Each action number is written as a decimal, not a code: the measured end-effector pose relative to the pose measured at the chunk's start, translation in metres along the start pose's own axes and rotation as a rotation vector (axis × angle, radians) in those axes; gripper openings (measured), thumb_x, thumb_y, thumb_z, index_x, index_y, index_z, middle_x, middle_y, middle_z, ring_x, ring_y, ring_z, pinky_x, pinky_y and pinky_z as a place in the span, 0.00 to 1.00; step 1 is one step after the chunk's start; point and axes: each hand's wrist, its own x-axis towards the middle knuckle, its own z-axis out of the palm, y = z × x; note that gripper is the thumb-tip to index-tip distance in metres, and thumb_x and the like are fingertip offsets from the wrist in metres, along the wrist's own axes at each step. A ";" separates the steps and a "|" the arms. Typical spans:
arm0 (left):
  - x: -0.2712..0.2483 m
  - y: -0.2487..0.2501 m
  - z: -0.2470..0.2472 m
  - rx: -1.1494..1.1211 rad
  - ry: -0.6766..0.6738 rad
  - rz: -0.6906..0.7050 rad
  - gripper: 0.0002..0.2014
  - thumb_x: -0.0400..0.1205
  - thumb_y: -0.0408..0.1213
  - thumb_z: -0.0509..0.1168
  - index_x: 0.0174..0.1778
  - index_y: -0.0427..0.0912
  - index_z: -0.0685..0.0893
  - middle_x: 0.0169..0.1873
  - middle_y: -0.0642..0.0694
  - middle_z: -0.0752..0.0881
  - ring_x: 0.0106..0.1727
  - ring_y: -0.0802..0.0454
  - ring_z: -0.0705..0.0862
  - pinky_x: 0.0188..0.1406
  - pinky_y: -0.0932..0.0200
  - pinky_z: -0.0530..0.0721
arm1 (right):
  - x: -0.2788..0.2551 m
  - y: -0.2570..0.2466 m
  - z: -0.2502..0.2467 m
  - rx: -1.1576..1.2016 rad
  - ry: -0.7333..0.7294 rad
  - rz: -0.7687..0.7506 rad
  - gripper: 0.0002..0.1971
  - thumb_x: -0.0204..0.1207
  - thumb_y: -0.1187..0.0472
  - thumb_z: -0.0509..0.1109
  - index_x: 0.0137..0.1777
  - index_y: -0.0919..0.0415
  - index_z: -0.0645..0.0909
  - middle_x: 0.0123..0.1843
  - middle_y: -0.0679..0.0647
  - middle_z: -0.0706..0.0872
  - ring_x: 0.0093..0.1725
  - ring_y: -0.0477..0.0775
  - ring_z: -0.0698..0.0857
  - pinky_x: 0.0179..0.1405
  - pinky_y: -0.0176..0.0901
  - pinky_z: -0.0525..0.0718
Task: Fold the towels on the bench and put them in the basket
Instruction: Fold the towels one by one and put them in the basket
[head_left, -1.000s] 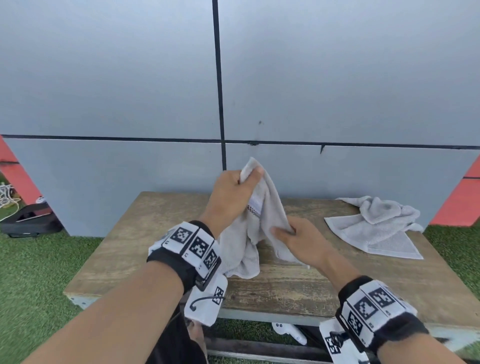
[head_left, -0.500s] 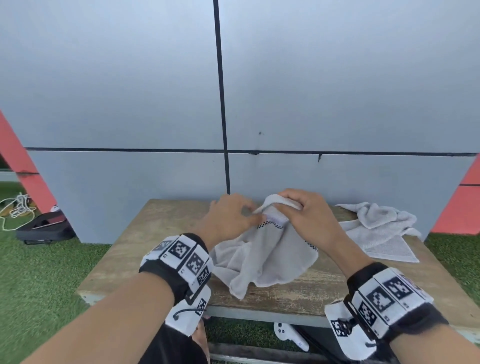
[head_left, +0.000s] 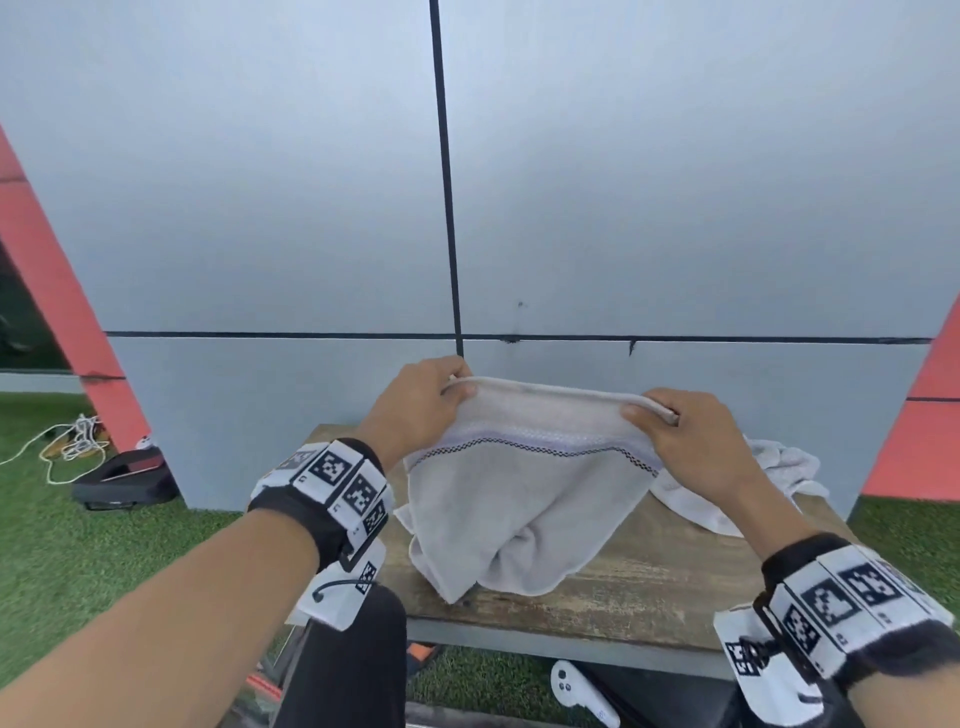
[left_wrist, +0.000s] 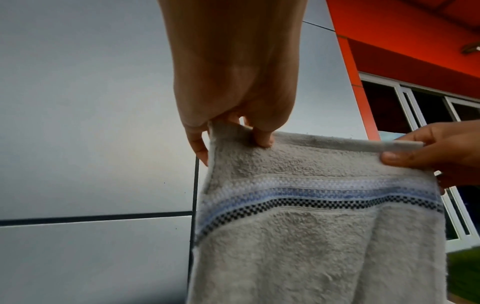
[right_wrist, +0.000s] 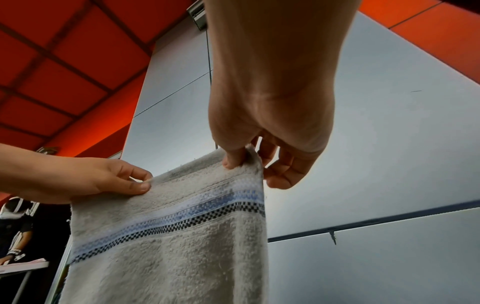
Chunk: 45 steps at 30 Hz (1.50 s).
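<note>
Now, from the head view, the left hand (head_left: 421, 402) and right hand (head_left: 691, 441) each pinch a top corner of one gray towel (head_left: 524, 499), stretched over the desk (head_left: 639, 587). A second towel (head_left: 774, 467) lies crumpled behind it. Two towels, none folded; no basket shows. Left wrist view: thumb and fingers (left_wrist: 262, 137) squeeze the hem. Right wrist view: the same pinch.

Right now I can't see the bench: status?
Left hand and right hand each pinch a top corner of towel. It hangs over bench. Second towel crumpled. No basket seen.
</note>
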 end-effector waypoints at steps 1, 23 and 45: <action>0.001 0.000 0.000 0.013 -0.015 -0.012 0.06 0.87 0.41 0.64 0.45 0.48 0.82 0.38 0.49 0.82 0.35 0.50 0.79 0.36 0.57 0.73 | 0.001 0.001 -0.002 0.011 0.032 -0.003 0.16 0.82 0.59 0.72 0.31 0.57 0.79 0.23 0.47 0.73 0.25 0.45 0.70 0.27 0.33 0.68; -0.014 -0.094 0.076 0.128 -0.209 -0.259 0.12 0.83 0.32 0.60 0.36 0.52 0.76 0.31 0.53 0.80 0.32 0.53 0.76 0.28 0.61 0.70 | -0.012 0.075 0.093 -0.112 -0.403 0.256 0.21 0.87 0.52 0.64 0.33 0.57 0.64 0.28 0.51 0.70 0.29 0.51 0.69 0.31 0.45 0.63; -0.028 -0.153 0.153 -0.046 -0.570 -0.339 0.22 0.84 0.35 0.63 0.24 0.44 0.65 0.20 0.49 0.65 0.20 0.57 0.60 0.18 0.70 0.60 | -0.019 0.097 0.188 -0.067 -0.880 0.300 0.26 0.83 0.58 0.65 0.24 0.58 0.60 0.20 0.51 0.60 0.21 0.47 0.53 0.24 0.38 0.56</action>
